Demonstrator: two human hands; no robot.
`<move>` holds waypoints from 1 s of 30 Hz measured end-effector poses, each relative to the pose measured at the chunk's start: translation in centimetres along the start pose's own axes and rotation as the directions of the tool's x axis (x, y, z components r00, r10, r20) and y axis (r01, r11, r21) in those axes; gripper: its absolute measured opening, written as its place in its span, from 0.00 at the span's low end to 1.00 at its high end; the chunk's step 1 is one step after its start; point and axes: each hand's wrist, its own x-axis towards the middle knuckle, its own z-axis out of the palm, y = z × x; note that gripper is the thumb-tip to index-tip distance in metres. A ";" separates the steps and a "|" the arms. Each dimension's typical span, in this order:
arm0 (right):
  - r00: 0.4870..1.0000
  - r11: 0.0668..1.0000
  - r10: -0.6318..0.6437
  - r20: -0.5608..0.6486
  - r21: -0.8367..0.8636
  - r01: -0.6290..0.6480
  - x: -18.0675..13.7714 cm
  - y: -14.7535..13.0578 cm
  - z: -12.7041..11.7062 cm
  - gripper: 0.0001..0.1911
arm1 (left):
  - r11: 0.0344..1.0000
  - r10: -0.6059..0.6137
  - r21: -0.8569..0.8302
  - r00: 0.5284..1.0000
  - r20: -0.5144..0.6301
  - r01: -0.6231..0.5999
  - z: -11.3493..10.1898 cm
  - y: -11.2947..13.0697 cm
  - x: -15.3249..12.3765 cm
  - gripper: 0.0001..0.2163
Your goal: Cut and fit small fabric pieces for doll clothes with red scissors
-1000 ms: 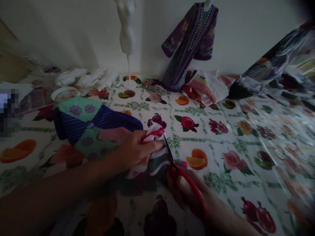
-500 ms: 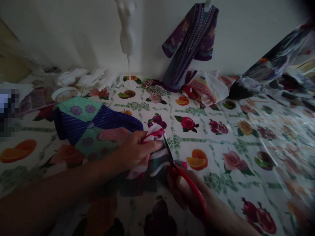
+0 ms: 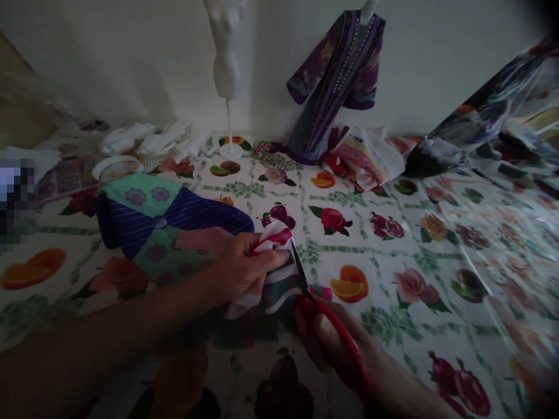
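The table [image 3: 393, 256] is covered by a glossy oilcloth [image 3: 384, 343] printed with roses, orange halves, plums and green lattice bands. Left of centre lies a folded patchwork fabric piece [image 3: 174, 224] in mint green and navy stripes, with a round button at its middle and a pink strip on top. Along the back, near the wall, runs a loose row: crumpled white cloth [image 3: 148, 142], a round white dish [image 3: 116, 168], a white mannequin stand [image 3: 230, 151] upright on its disc base, a small glittery patch [image 3: 274, 161], and a printed plastic bag [image 3: 364, 158] — bunched up. Further right sits a dark wrapped bundle [image 3: 430, 160].
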 end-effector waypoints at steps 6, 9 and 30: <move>1.000 1.000 0.017 0.000 -0.012 -0.017 0.0 -0.6 0.2 0.29 | 1.000 0.008 -0.013 1.000 0.005 -0.008 0.0 -0.1 0.1 0.17; 1.000 0.999 0.026 -0.011 -0.020 -0.026 -0.1 -0.6 0.3 0.29 | 1.000 -0.001 -0.018 1.000 0.005 0.001 0.1 -0.1 0.1 0.17; 1.000 1.000 0.000 0.018 -0.020 0.001 -0.1 -0.8 0.1 0.29 | 1.000 -0.019 -0.019 1.000 0.001 0.019 -0.2 -0.8 0.3 0.16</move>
